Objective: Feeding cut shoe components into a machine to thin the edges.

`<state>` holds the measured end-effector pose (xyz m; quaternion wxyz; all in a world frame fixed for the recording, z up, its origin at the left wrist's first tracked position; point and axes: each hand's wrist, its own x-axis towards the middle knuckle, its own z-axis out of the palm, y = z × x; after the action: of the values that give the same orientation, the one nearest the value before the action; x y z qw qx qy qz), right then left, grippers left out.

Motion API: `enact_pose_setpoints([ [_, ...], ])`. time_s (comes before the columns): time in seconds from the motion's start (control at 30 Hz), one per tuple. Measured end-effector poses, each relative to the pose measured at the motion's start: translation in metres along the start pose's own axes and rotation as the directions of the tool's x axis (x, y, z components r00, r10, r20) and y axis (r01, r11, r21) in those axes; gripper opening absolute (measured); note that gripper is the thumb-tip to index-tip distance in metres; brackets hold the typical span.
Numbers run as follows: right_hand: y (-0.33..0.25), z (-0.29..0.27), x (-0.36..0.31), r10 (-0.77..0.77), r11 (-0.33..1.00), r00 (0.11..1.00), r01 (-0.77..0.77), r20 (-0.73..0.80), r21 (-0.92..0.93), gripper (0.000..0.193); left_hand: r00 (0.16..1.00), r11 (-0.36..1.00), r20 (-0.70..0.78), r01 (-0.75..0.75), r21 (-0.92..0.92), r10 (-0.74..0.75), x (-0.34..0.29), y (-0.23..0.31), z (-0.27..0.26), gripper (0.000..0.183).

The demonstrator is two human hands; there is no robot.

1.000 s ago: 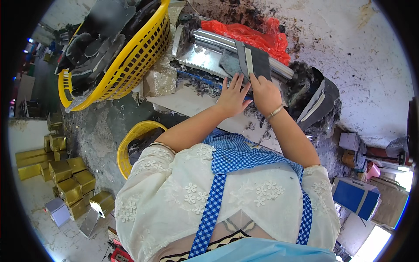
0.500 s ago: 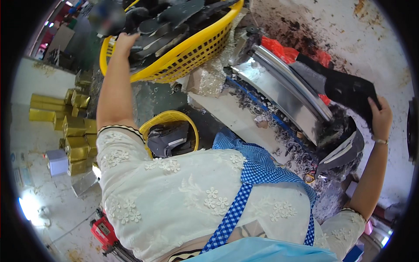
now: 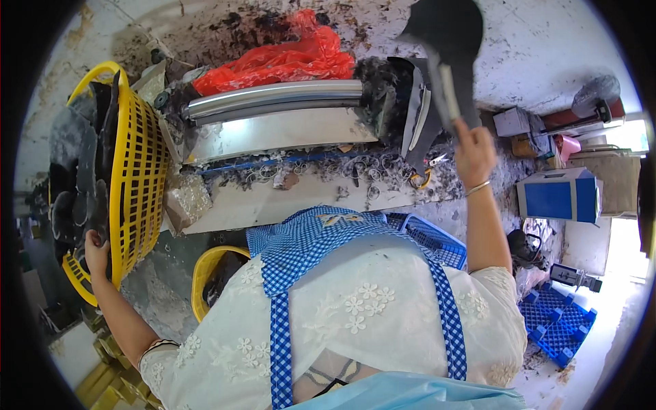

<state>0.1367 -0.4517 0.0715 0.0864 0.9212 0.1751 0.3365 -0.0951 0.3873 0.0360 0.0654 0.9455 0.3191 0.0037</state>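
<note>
My left hand [image 3: 96,251] reaches out to the left and grips a dark flat piece in the yellow plastic basket [image 3: 140,178], which holds several dark sole-shaped pieces [image 3: 82,178]. My right hand [image 3: 473,152] is raised at the upper right and is shut on a black sole-shaped piece [image 3: 447,48] held up in the air. Between my hands stands a machine with a shiny metal roller [image 3: 273,96] and a flat metal bed [image 3: 273,133], littered with dark shavings.
A red plastic bag [image 3: 287,58] lies behind the roller. A second yellow basket [image 3: 205,273] sits under the bench, a blue crate [image 3: 427,236] beside it. Blue boxes [image 3: 557,195] and blue pallets [image 3: 560,321] stand on the right. Yellow blocks [image 3: 109,389] lie at the lower left.
My view has swung right. My left hand stays at the yellow basket, now gripping a piece. My right hand has lifted a black piece up from the machine's right end.
</note>
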Motion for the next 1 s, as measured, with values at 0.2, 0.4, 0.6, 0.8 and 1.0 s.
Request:
enact_pose_setpoints([
  [0.2,-0.039,0.026,-0.041,0.036,0.964,0.985,-0.079,0.170,0.253,0.037,1.000,1.000,0.026,-0.015,0.009,0.015,-0.038,-0.021,-0.038,0.026],
  [0.4,-0.068,0.002,-0.009,-0.005,0.950,1.000,-0.003,0.025,0.313,0.047,0.979,0.614,-0.166,-0.059,-0.787,-0.119,-0.103,0.130,-0.198,0.033],
  [0.6,-0.189,-0.056,0.065,-0.152,0.515,0.847,0.507,-0.509,0.691,0.048,0.922,0.885,-0.283,-0.349,-0.309,0.264,-0.122,0.272,-0.144,0.033],
  [0.8,-0.262,-0.081,0.115,-0.490,-0.229,0.867,-0.232,0.094,0.945,0.052,0.780,0.776,-0.277,-0.612,-0.152,0.561,-0.157,0.369,-0.067,0.018],
  [1.0,-0.289,-0.040,0.127,-0.487,-0.724,0.721,-0.649,0.492,0.234,0.029,0.565,0.538,-0.269,-0.825,-0.174,0.780,-0.176,0.392,-0.024,0.020],
])
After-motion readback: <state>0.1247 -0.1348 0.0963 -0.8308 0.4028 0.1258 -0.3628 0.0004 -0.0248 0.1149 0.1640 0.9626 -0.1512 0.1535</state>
